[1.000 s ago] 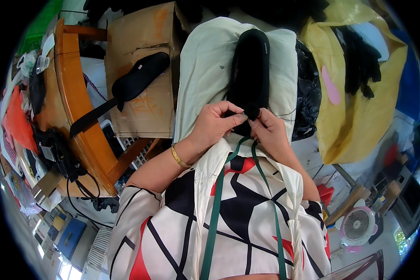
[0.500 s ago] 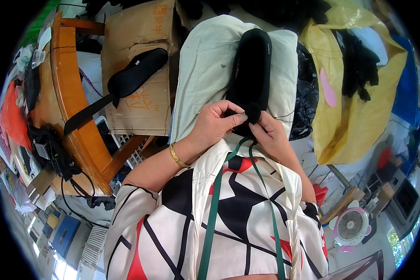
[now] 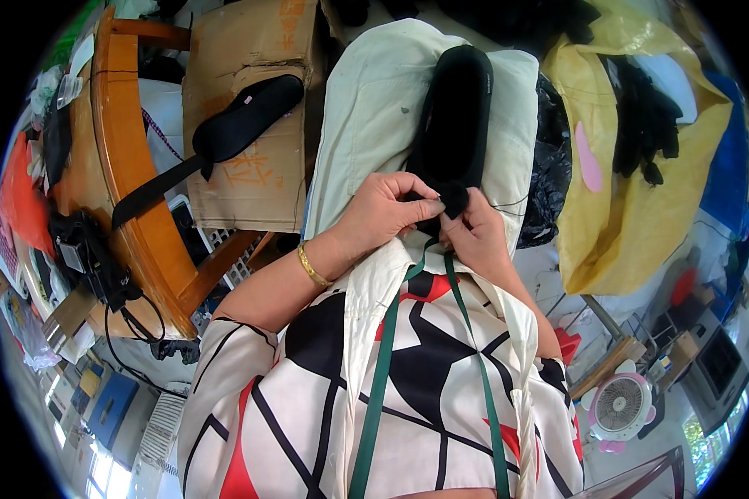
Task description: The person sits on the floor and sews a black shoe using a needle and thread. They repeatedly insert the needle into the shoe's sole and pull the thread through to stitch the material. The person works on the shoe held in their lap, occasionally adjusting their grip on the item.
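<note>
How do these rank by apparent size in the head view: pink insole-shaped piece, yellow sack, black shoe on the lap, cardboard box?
Largest to smallest:
1. Yellow sack
2. Cardboard box, partly covered
3. Black shoe
4. Pink insole-shaped piece

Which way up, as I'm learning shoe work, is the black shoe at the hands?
Opening up: the shoe shows a rim around a dark hollow, which faces the camera.
</note>
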Tool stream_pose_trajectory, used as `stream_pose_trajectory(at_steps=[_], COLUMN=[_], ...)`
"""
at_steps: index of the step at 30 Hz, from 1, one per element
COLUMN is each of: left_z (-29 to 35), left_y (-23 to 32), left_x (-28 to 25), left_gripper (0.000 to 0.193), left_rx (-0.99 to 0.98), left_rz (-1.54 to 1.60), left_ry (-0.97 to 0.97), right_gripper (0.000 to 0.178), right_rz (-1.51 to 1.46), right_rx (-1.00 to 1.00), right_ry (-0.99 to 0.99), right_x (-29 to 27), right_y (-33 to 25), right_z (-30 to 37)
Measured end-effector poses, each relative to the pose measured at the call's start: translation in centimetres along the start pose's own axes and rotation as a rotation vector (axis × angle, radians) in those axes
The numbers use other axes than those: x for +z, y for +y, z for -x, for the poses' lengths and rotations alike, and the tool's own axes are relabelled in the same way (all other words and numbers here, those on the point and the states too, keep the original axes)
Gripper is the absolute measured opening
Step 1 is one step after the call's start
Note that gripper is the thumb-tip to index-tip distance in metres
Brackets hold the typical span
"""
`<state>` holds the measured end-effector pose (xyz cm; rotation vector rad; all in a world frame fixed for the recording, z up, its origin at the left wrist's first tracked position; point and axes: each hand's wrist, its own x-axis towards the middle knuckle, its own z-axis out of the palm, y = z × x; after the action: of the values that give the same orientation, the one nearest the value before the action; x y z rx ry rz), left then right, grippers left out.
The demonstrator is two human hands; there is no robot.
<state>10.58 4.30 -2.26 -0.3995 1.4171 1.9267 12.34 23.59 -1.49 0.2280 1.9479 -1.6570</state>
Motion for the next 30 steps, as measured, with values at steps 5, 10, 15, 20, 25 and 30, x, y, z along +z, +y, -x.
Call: stream_pose_trajectory(at_steps=[5, 10, 15, 20, 25, 30], left_z=[0.0, -0.2, -0.1, 0.9, 1.3, 1.0], left_y=[0.3, -0.5, -0.4, 2.5, 3.3, 2.4], left_x=[0.1, 0.2, 0.1, 0.1, -0.3, -0.3], left_gripper=[0.008, 0.014, 0.014, 0.015, 0.014, 0.016], left_rx=[-0.003, 0.111, 0.222, 0.292, 0.241, 0.336], left_rz=[-0.041, -0.141, -0.261, -0.469, -0.560, -0.610], left_ry=[-0.027, -0.039, -0.099, -0.080, -0.034, 0.025], right_gripper=[0.043, 0.043, 0.024, 0.010, 0.007, 0.008], right_rz=[0.041, 0.454, 0.807, 0.300, -0.001, 0.338], right_rx=[-0.024, -0.257, -0.520, -0.501, -0.298, -0.623], right_ry=[-0.085, -0.151, -0.007, 0.010, 0.051, 0.142], right_x=[-0.6, -3.5, -3.8, -2.4, -1.2, -2.5], right_y=[-2.0, -3.0, -3.8, 0.0, 1.3, -2.5], right_z=[-0.1, -1.5, -3.2, -4.3, -3.9, -1.2])
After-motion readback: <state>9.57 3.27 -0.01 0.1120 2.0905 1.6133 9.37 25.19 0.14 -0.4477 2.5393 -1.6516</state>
